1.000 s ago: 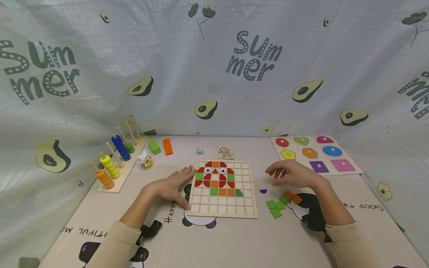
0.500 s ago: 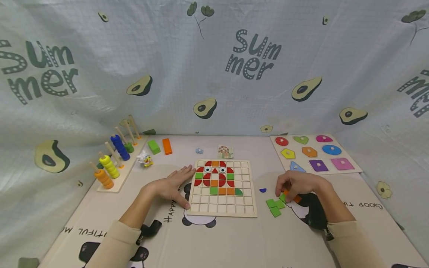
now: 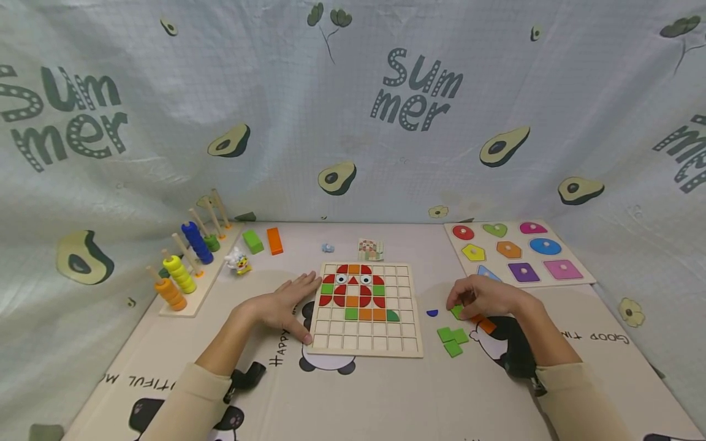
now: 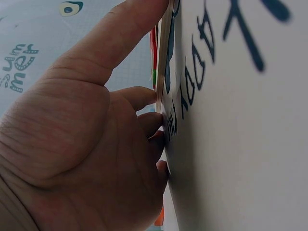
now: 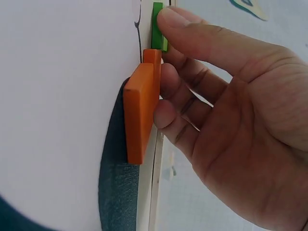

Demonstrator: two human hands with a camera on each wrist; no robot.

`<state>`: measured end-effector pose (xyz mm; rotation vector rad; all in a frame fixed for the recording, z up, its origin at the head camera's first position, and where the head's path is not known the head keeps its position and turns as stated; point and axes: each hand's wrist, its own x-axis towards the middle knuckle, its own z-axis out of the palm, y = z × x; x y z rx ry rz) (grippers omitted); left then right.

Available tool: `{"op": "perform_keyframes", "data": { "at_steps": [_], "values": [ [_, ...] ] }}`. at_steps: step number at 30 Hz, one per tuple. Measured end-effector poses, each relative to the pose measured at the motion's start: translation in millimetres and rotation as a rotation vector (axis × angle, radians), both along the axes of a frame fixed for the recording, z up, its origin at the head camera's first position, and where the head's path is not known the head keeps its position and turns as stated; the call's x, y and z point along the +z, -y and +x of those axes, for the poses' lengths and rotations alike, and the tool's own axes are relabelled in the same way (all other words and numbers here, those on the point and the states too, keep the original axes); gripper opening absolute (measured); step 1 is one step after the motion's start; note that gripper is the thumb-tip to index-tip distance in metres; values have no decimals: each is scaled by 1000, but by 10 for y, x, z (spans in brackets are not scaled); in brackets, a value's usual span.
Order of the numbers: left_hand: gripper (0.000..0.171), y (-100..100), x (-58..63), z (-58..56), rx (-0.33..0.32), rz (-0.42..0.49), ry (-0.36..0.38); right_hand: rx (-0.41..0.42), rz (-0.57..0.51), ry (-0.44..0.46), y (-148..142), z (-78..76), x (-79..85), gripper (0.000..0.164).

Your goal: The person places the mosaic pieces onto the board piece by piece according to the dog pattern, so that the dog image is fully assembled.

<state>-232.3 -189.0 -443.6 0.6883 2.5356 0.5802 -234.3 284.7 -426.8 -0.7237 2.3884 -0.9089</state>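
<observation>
My left hand (image 3: 280, 306) rests on the table with fingers spread, thumb and fingertips touching the left edge of the wooden grid board (image 3: 350, 343). On that board, red, green and orange tiles form a figure with two round eyes. To the right of the board, my right hand (image 3: 488, 297) pinches a green square tile (image 3: 456, 312) between thumb and fingers. Orange tiles (image 5: 139, 110) lie under its curled fingers in the right wrist view. Several loose green tiles (image 3: 453, 349) lie just in front, and a blue half-round tile (image 3: 432, 313) lies between board and hand.
A peg stand with coloured rings (image 3: 190, 278) is at the left, beside a small white figurine (image 3: 238, 262). Green (image 3: 254, 242) and orange (image 3: 274, 241) blocks, a tiny blue figure (image 3: 328, 248) and a picture card (image 3: 371, 250) lie behind. A shape-puzzle board (image 3: 477, 233) is back right.
My right hand has come down to the loose tiles, taken hold of a green one and shifted it slightly up and left. The left hand stays in place.
</observation>
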Motion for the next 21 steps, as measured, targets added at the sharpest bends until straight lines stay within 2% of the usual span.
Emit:
{"op": "perform_keyframes", "data": {
  "at_steps": [5,9,13,17,21],
  "values": [
    [127,4,-5,-3,11,-3,-2,-19,-7,3,-20,-16,-9,13],
    [127,8,-4,9,15,-13,-7,-39,-18,-29,-24,-57,-3,8],
    [127,10,-4,17,13,-18,-1,-22,-35,-56,21,-102,19,4],
    [127,10,-5,15,8,-14,2,30,-123,-65,254,-155,89,4],
    [127,16,-5,2,3,-8,0,113,-239,-64,746,-169,172,5]
  ]
}}
